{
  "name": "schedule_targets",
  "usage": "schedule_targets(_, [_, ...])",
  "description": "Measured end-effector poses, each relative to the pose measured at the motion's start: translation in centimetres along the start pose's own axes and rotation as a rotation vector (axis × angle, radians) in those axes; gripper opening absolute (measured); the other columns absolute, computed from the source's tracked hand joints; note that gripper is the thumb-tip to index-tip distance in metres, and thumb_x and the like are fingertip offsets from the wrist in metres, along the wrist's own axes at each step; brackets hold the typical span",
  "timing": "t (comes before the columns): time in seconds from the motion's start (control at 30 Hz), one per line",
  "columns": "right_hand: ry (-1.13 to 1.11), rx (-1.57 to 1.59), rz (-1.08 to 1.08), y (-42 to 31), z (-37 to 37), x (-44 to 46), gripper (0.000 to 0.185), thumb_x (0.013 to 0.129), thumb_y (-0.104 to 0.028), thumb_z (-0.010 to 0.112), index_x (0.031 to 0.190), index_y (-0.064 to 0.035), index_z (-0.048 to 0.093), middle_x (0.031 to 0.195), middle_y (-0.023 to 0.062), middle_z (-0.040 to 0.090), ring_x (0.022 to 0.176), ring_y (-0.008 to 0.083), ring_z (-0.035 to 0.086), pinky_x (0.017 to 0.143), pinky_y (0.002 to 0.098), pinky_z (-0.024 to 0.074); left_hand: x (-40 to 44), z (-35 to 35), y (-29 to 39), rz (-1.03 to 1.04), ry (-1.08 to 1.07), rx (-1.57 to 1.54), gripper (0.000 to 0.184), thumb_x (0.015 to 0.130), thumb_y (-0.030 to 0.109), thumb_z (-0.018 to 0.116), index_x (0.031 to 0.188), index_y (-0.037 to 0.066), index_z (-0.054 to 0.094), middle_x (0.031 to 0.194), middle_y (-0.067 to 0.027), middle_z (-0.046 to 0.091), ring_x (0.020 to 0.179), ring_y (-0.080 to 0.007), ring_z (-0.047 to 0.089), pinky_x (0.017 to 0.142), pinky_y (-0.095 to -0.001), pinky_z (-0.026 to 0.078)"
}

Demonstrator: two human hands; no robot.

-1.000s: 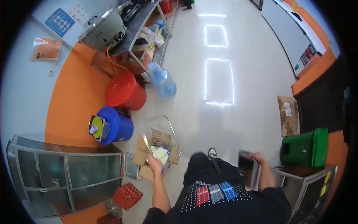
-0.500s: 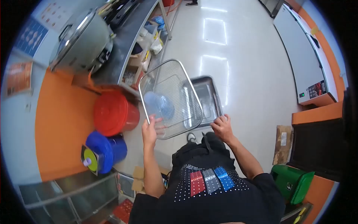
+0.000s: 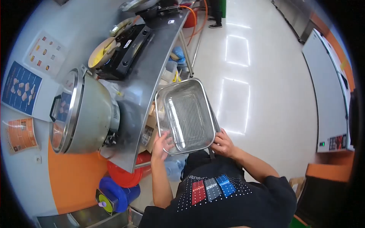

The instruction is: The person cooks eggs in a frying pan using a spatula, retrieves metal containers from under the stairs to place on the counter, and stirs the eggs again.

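Observation:
My left hand [image 3: 160,146] is closed on the near left corner of a wire mesh basket [image 3: 164,110] with a shiny metal rim. Under the basket lies a metal tray [image 3: 216,121], seen through the mesh and as a dark strip along the right side. The fingers of my right hand [image 3: 223,143] are wrapped round the near right corner of the tray, close to the basket's rim. Both are held in front of my body, and the basket has nothing in it that I can see.
At the left, a steel table [image 3: 138,95] bears a large rice cooker [image 3: 93,114], a black stove [image 3: 123,53] and a pan [image 3: 102,53]. Red [image 3: 127,173] and blue [image 3: 118,193] buckets stand below. A white chest freezer [image 3: 327,91] is at right; a person's legs [image 3: 216,15] are far off.
The mesh basket has moved right and come down over the tray, which was more exposed before. My view has turned left, so more of the steel table and stove shows.

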State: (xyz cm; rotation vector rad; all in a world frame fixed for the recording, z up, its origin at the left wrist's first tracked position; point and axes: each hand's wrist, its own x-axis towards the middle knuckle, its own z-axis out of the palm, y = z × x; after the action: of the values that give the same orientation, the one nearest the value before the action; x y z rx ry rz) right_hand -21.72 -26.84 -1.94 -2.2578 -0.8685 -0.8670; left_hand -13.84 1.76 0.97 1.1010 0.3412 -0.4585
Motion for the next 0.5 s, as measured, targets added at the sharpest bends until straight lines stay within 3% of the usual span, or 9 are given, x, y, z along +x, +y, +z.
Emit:
schedule_targets(0.13, [-0.027,0.142,-0.109,11.9,3.4,7.9,0.026,0.058,-0.011,0.064,0.083,-0.0029,0.063,0.089,0.0097,0.056,0.088,0.027,0.055,0.085,0.0505,0.0439,8.3,1.7,3.7,0.13,0.172,0.06,0.021,0.088,0.013,0.049,0.109,0.011,0.047,0.103,-0.0056,0.055,0.088,-0.0168,0.055,0.062,-0.032,0.047])
schedule_targets(0.27, [0.0,0.172,-0.135,20.9,9.5,13.7,0.032,0.059,-0.01,0.063,0.091,-0.0036,0.065,0.094,0.0115,0.057,0.091,0.0287,0.055,0.087,0.0511,0.0436,18.2,3.8,9.2,0.259,0.292,0.202,0.023,0.085,0.001,0.046,0.108,0.005,0.048,0.097,-0.0065,0.055,0.087,-0.0149,0.055,0.072,-0.0324,0.047])
schedule_targets(0.3, [-0.05,0.184,-0.128,23.5,11.7,14.4,0.035,0.062,-0.009,0.063,0.097,-0.0043,0.065,0.097,0.0128,0.058,0.095,0.0303,0.055,0.087,0.0491,0.0441,21.8,3.2,10.3,0.331,0.333,0.333,0.025,0.082,-0.003,0.045,0.106,0.003,0.049,0.096,-0.0062,0.055,0.087,-0.015,0.054,0.076,-0.0291,0.044])
schedule_targets(0.4, [-0.175,0.278,-0.084,30.0,14.7,19.1,0.035,0.067,-0.007,0.062,0.101,-0.0049,0.063,0.1,0.0133,0.058,0.096,0.0305,0.055,0.086,0.0441,0.0452,31.3,2.0,14.0,0.286,0.418,0.459,0.024,0.081,-0.003,0.047,0.105,0.002,0.051,0.095,-0.0063,0.056,0.086,-0.0148,0.054,0.078,-0.028,0.043])
schedule_targets(0.5, [-0.189,0.357,-0.094,36.9,15.9,22.7,0.027,0.071,-0.003,0.061,0.098,-0.0052,0.062,0.097,0.012,0.06,0.094,0.0292,0.058,0.08,0.0399,0.0474,39.3,1.8,17.7,0.339,0.452,0.616,0.027,0.08,-0.002,0.048,0.107,0.001,0.052,0.096,-0.0079,0.057,0.088,-0.0172,0.055,0.078,-0.0292,0.043])
